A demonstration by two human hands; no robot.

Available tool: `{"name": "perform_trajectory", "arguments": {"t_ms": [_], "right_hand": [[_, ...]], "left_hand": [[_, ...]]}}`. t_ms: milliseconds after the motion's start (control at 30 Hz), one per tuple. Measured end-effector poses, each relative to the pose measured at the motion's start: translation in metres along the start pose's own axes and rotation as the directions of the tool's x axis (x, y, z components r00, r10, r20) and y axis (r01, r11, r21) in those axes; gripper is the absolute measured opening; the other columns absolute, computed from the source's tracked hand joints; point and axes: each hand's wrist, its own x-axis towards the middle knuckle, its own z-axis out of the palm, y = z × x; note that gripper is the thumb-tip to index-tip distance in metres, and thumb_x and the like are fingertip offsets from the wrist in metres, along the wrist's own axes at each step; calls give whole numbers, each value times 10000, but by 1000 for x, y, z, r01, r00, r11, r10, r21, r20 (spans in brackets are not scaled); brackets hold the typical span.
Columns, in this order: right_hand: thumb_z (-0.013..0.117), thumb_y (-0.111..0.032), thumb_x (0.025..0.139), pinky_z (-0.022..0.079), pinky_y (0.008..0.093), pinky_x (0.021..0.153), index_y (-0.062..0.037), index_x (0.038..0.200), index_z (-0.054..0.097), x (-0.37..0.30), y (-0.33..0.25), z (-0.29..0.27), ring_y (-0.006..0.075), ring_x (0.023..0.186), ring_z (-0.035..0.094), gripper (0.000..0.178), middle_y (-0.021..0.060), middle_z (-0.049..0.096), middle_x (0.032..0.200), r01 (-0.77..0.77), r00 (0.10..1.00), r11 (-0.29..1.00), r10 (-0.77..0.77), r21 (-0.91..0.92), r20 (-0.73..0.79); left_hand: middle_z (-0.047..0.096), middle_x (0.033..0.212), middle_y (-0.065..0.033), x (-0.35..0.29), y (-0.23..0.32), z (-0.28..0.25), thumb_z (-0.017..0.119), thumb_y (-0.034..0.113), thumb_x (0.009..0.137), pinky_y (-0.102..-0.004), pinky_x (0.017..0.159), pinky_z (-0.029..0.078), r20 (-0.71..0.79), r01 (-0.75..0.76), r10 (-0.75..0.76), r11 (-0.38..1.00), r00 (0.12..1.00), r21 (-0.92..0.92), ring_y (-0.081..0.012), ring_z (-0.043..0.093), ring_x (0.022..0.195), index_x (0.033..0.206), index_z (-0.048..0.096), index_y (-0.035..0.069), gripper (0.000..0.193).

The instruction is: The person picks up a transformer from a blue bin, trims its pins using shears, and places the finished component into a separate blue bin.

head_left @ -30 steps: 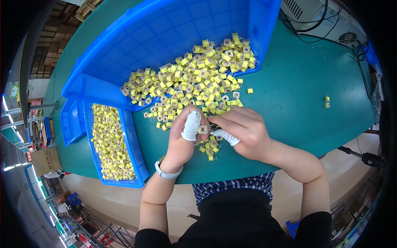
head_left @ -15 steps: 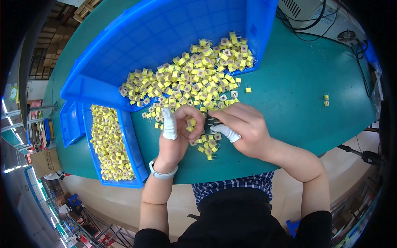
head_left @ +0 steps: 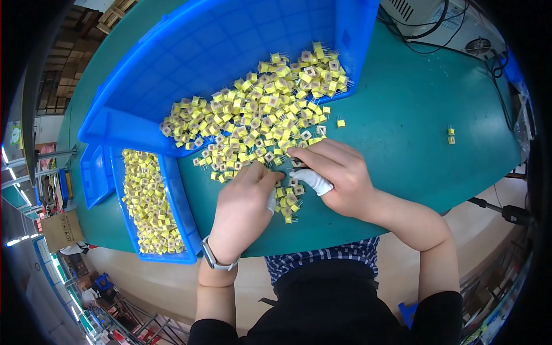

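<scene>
Small yellow block-shaped components with metal pins (head_left: 267,109) lie heaped, spilling from a big tipped blue bin (head_left: 201,52) onto the green table. My left hand (head_left: 241,201) is turned back-up, its fingers closed in a pinch; whatever they hold is hidden. To its right, my right hand (head_left: 345,178) pinches with thumb and forefinger, a small dark thing showing between them, too unclear to name. White covers sit on both thumbs. Below the fingertips, between the hands, is a small cluster of the same yellow components (head_left: 287,201).
A smaller blue bin (head_left: 192,230) full of yellow components stands at the left, beside another blue tray (head_left: 98,178). Two loose components (head_left: 451,138) lie far right, one (head_left: 341,123) near the heap. A pale machine with black cables (head_left: 425,23) stands at the back right.
My left hand has rolled over from palm-up, with a yellow component in its curled fingers, to back-up, its fingers now pinched near the right hand's. The right hand has barely moved.
</scene>
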Motion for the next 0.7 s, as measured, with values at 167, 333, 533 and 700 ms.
{"name": "perform_trajectory", "arguments": {"t_ms": [167,333,533,700], "right_hand": [[769,-72,757,519,352,609,31,1088,699,0,-1,-1,259,717,664,353,122,676,865,-8,1000,1000,8,8,-2],[755,-69,776,524,344,632,24,1110,700,0,-1,-6,261,731,669,351,123,684,875,-15,1000,1000,16,-11,8],[731,-75,838,534,339,674,17,1131,696,5,-11,-16,267,779,683,309,148,700,921,-189,981,978,184,83,68],[723,-82,861,533,332,702,15,1145,691,5,-14,-12,262,807,687,302,149,701,933,-207,976,974,198,94,93]], "left_hand": [[577,883,-98,2,4,4,635,-15,792,-395,714,518,-28,-6,8,996,1000,86,-294,619,877,1005,664,41,222],[628,924,-127,7,9,5,631,34,882,-420,719,523,-68,27,-30,999,997,-47,-322,642,836,1061,605,23,181],[691,937,-116,23,10,10,555,68,1006,-294,701,516,-16,126,-213,635,977,-762,-173,644,755,1174,556,8,179],[620,1100,-21,24,-9,29,598,128,1007,-249,787,490,35,100,-213,305,976,-947,-88,589,949,1231,585,43,240]]}}
